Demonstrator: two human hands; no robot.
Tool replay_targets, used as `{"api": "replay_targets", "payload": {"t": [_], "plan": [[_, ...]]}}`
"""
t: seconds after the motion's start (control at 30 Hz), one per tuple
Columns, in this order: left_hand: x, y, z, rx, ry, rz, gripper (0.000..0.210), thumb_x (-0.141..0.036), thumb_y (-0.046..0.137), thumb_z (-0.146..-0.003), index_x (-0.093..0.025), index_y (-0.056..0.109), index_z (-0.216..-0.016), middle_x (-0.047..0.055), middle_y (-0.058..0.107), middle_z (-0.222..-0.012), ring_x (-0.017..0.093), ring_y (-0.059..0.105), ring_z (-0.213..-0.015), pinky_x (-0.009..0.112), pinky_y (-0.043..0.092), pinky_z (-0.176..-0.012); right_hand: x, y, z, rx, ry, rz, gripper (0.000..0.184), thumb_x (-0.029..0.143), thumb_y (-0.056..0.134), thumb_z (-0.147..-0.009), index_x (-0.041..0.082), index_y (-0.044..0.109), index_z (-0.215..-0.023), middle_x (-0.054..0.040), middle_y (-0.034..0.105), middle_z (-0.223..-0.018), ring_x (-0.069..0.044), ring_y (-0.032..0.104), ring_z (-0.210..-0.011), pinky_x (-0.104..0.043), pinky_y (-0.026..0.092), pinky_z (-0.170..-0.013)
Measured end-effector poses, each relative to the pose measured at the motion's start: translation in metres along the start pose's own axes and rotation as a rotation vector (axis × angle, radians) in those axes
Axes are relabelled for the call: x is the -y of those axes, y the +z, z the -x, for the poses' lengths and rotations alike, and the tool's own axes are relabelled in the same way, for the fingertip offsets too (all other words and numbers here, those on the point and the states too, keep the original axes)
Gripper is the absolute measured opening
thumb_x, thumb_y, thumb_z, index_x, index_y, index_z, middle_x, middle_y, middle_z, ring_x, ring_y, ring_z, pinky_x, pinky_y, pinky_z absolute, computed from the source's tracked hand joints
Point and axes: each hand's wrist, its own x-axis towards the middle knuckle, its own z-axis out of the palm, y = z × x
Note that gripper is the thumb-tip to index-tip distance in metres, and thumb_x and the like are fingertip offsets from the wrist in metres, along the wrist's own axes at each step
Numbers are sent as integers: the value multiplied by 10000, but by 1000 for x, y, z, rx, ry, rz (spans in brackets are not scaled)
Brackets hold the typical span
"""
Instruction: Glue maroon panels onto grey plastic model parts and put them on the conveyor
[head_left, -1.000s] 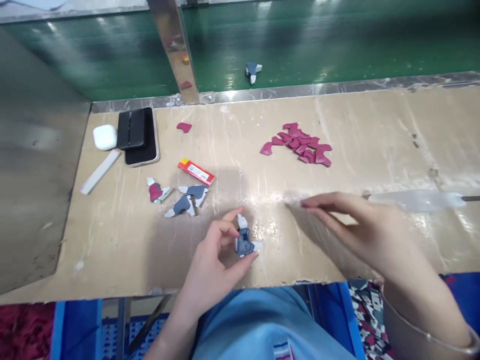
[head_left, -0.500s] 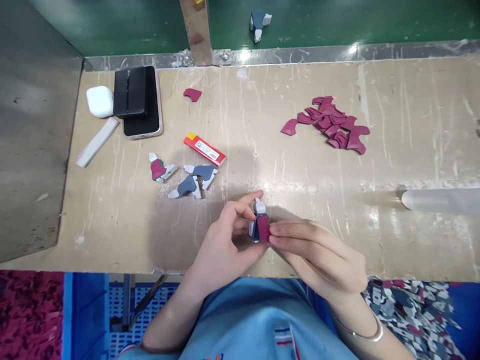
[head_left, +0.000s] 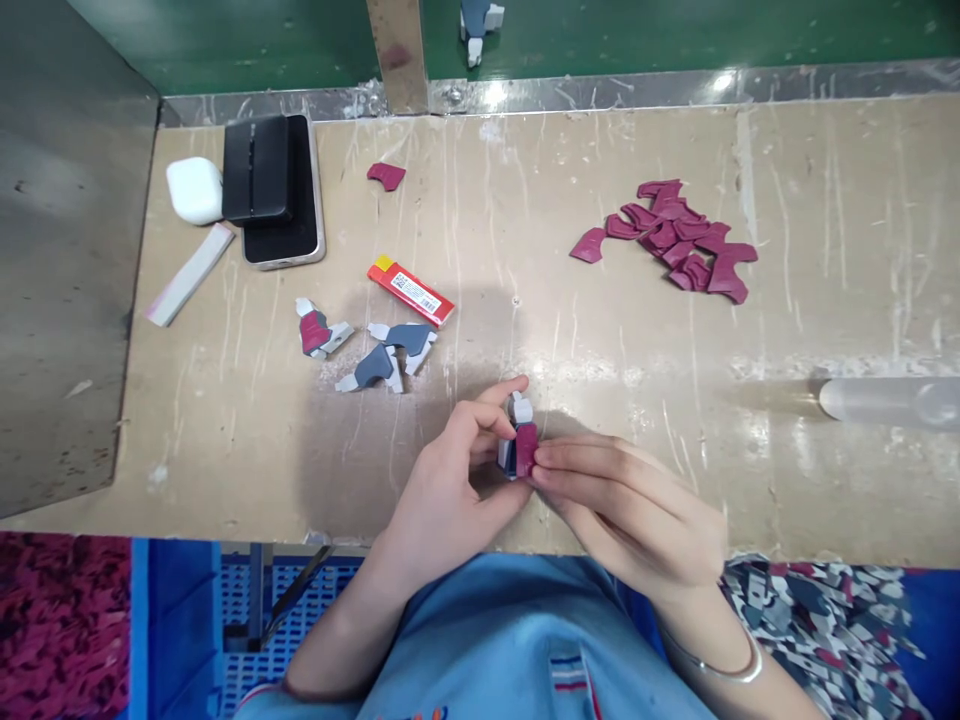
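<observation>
Against the grey part [head_left: 511, 457], a maroon piece [head_left: 526, 448] had arrived with the right hand [head_left: 630, 500], well apart a second earlier, its fingertips closed on it. The left hand [head_left: 454, 480] pinched the part above the counter [head_left: 637, 350]. Seating couldn't be told; two grey units [head_left: 374, 368] nearby showed no maroon.

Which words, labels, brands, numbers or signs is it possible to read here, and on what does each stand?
No text can be read.
Red packet: white label with square code and print, too small to read.
Black case: faint marks, too small to read.
Blue shirt: coloured marking at bottom edge, cut off, unreadable.
</observation>
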Motion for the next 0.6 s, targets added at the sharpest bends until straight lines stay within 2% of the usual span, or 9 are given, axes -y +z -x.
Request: {"api": "replay_targets", "payload": {"t": [0.13,0.3,0.37,0.47,0.6], "plan": [[1,-2,2,12,66,-9,317,-15,712,-881,-247,525,-990,74,619,-1643,108,819,-958,238,651,-895,-2,1,-3,6,51,-74,332,-10,686,-954,235,756,-1167,-46,841,-969,-233,827,-905,-383,721,-813],[-6,-6,6,58,107,15,315,-51,726,-923,-257,529,-1058,106,546,-1703,126,814,-1048,280,651,-1000,-2,2,-6,62,141,-101,237,46,673,-978,246,743,-1085,-38,828,-979,-222,812,-930,-386,703,-881],[-7,-6,6,31,87,58,268,-86,719,-957,-255,531,-1046,112,595,-1662,134,823,-1064,259,659,-965,-2,2,-6,64,165,-113,241,57,671,-971,262,746,-1073,-32,830,-990,-223,813,-938,-387,699,-882],[-7,-5,3,-42,56,121,255,-76,706,-974,-260,534,-1016,65,707,-1548,91,837,-935,176,654,-831,0,4,-3,50,205,-198,245,54,681,-950,268,715,-1065,-32,828,-984,-221,812,-913,-382,696,-861],[-7,-7,0,-82,59,205,326,-40,765,-925,-260,534,-992,23,764,-1470,84,844,-828,156,659,-774,2,11,5,-27,326,-323,276,83,727,-960,278,644,-1137,-71,815,-1128,-229,813,-1021,-375,709,-869]]}}
